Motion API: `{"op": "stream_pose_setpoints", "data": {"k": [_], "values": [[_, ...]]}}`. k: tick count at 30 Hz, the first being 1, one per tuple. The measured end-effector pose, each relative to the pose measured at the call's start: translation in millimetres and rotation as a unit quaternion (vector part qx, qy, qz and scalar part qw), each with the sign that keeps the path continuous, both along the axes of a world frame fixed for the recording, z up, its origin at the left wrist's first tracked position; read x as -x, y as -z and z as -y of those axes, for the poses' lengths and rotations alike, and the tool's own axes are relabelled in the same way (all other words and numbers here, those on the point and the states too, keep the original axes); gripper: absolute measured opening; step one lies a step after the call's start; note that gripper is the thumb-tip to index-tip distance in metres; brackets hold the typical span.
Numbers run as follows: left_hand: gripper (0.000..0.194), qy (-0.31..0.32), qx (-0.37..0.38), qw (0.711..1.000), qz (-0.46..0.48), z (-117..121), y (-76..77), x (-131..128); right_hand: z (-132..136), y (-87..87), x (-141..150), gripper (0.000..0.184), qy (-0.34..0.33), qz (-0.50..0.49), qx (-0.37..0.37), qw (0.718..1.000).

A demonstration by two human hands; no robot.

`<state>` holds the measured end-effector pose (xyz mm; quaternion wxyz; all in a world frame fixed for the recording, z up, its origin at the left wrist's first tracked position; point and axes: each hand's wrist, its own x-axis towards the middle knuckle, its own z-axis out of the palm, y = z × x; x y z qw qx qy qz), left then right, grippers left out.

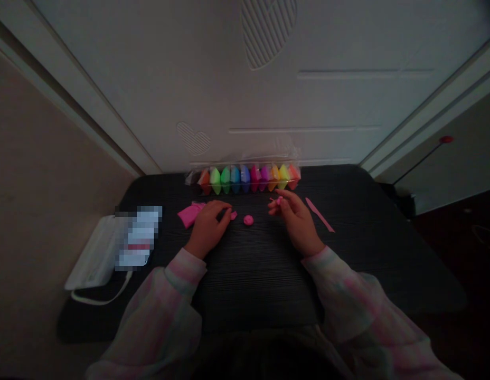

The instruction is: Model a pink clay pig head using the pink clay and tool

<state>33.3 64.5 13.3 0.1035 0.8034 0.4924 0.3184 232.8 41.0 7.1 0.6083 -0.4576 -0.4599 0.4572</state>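
Note:
My left hand (208,226) is low over the dark table, its thumb and forefinger tips brought together at a small pink clay piece (234,215). Partly behind that hand lies a pink packet (188,215). A rounded lump of pink modelling clay (248,220) rests on the table between my hands. In my right hand (297,217), thumb and fingers pinch a small bit of pink clay (279,201), a thin end of which sticks out to the left. A pink plastic clay knife (320,215) lies just right of this hand.
A clear plastic bag holds a row of coloured clay packets (245,179) along the table's back edge, against a white panel (328,100). To the left lie a white box-like object (95,256) and a phone-like device (139,237) with a white cable (104,302).

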Motion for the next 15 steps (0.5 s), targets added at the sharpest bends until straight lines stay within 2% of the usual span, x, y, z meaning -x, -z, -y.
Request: {"op": "stream_pose_setpoints", "data": {"k": [5, 9, 15], "values": [[0.014, -0.003, 0.004, 1.000, 0.004, 0.3, 0.2, -0.1, 0.9, -4.7, 0.2, 0.017, 0.001, 0.014, 0.004, 1.000], [0.014, -0.006, 0.005, 1.000, 0.009, -0.2, 1.2, 0.0, 1.4, -7.3, 1.4, 0.019, 0.002, 0.002, 0.031, 1.000], [0.015, 0.001, 0.004, 1.000, 0.010, -0.1, 1.5, 1.0, 0.6, -6.0, 0.7, 0.019, -0.001, 0.011, 0.027, 1.000]]}}
